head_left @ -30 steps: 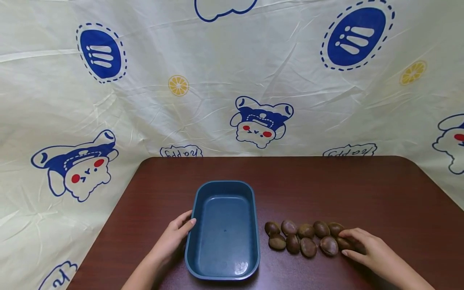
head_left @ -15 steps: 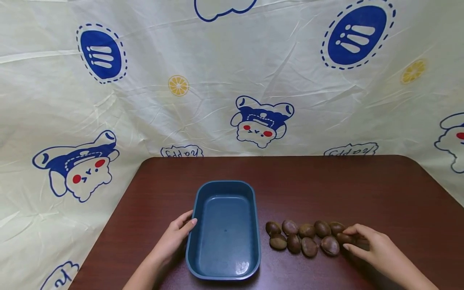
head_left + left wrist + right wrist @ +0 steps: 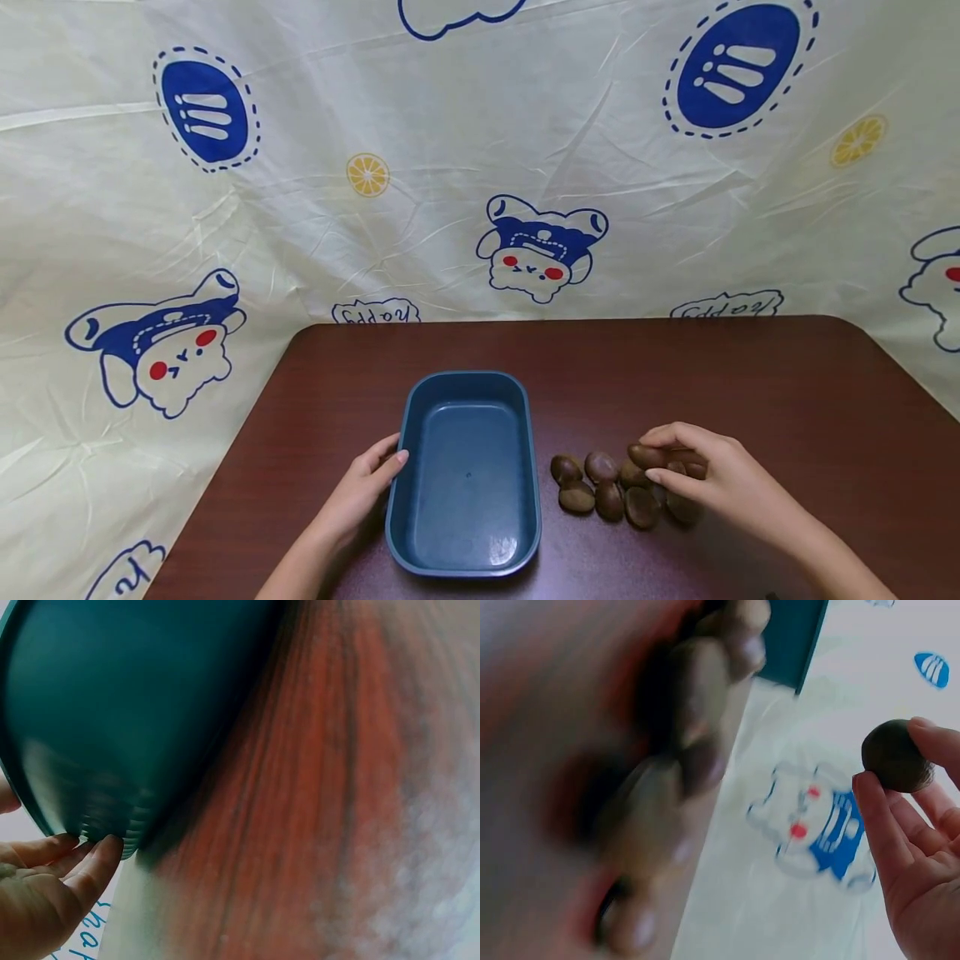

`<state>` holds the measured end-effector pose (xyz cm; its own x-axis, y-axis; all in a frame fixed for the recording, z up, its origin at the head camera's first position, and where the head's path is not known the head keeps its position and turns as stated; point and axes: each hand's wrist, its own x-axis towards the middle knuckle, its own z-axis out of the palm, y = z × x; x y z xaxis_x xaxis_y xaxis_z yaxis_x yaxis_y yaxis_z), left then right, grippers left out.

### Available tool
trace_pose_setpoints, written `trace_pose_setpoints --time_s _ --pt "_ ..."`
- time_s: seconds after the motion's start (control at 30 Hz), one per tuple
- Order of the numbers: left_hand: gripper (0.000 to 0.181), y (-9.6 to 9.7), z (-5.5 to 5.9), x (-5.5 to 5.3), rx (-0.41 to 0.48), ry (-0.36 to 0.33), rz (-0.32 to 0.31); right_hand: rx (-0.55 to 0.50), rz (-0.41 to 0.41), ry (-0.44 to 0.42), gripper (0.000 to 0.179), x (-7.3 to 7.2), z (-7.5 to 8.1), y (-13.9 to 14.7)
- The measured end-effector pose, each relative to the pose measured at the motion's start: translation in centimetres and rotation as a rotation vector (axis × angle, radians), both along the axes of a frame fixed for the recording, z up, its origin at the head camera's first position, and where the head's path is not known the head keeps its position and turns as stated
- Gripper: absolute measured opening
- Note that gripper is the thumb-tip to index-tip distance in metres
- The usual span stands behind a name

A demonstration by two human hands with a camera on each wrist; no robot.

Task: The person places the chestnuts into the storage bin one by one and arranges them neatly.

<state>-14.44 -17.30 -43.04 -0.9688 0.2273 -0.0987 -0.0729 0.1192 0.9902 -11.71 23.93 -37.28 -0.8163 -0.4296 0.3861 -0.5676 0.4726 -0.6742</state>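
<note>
A deep blue rectangular plastic tub (image 3: 467,475) with rounded corners stands on the table, nothing inside it. My left hand (image 3: 358,487) grips its left rim, thumb at the edge; in the left wrist view the fingers (image 3: 96,870) touch the tub's wall. My right hand (image 3: 723,475) pinches a brown chestnut (image 3: 895,756) between thumb and fingertips, raised above the others. Below and left of that hand, several chestnuts (image 3: 609,502) lie in two rough rows to the right of the tub. The hand partly hides the right end of the rows.
The dark reddish-brown table (image 3: 637,375) has rounded far corners. Behind and beside it hangs a pale cloth (image 3: 450,233) printed with cartoon animals, blue ovals and orange slices.
My right hand has picked up a chestnut from the right end of the rows and carried it up and left, over the others. The left hand stays on the tub.
</note>
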Motion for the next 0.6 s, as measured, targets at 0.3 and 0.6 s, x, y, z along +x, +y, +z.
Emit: trace_pose_setpoints --time_s 0.3,0.6 --pt "0.053 0.0 -0.2 0.0 -0.003 0.0 0.007 0.033 0.217 -0.058 0.024 -1.9 1.1 -6.4" --pt "0.054 -0.1 -0.2 0.0 -0.016 0.0 0.012 0.1 0.366 -0.175 0.02 -2.9 0.7 -11.9"
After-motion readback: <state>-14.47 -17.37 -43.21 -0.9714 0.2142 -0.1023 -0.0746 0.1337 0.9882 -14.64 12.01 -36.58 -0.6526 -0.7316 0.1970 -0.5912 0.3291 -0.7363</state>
